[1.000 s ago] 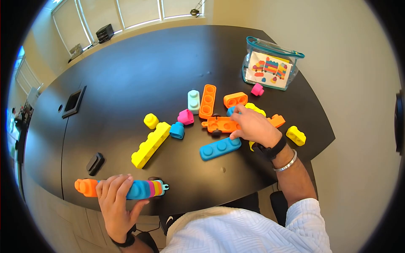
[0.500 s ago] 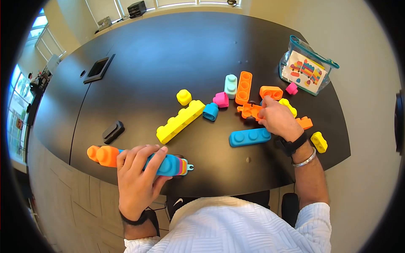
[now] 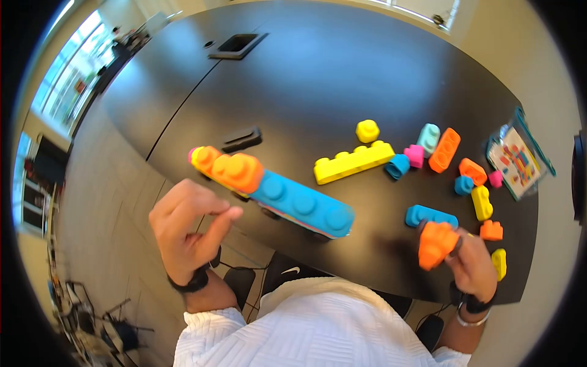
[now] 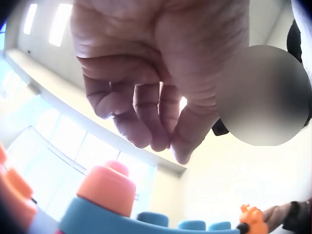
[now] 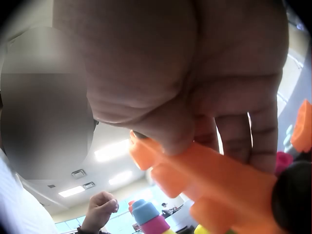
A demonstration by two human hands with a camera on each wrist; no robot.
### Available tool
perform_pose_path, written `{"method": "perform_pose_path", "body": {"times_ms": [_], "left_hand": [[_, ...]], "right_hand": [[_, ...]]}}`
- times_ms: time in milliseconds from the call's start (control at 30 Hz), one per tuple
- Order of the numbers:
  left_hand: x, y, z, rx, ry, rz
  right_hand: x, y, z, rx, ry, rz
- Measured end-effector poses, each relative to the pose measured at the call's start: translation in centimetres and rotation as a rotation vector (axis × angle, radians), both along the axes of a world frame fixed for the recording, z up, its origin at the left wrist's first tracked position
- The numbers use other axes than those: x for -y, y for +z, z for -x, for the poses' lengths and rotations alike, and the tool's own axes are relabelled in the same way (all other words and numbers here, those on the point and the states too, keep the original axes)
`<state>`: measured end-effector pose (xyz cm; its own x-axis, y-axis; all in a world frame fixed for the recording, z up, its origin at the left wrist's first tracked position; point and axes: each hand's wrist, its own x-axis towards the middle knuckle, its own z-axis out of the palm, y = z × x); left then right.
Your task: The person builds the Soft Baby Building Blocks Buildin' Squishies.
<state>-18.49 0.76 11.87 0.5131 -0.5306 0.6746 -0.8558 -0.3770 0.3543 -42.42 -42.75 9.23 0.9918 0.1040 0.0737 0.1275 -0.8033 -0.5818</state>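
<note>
With your right hand, you pinch the smooth, round-studded orange block with dark wheels above the table, your left hand's fingers curled loosely beside the long blue-and-orange assembly.

bent fingers hang above an orange block that sits on a blue block

The head view looks down over the left hand and right hand. Each wrist view faces partly upward from close beneath its hand; all 3 share the right hand's orange piece.
</note>
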Motion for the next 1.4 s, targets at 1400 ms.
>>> {"method": "perform_pose_path", "body": {"times_ms": [1400], "left_hand": [[-1.3, -10.0, -2.1, -0.608, 0.217, -0.644]], "right_hand": [[-7.5, -5.8, -0.8, 0.033, -0.072, 0.385]]}}
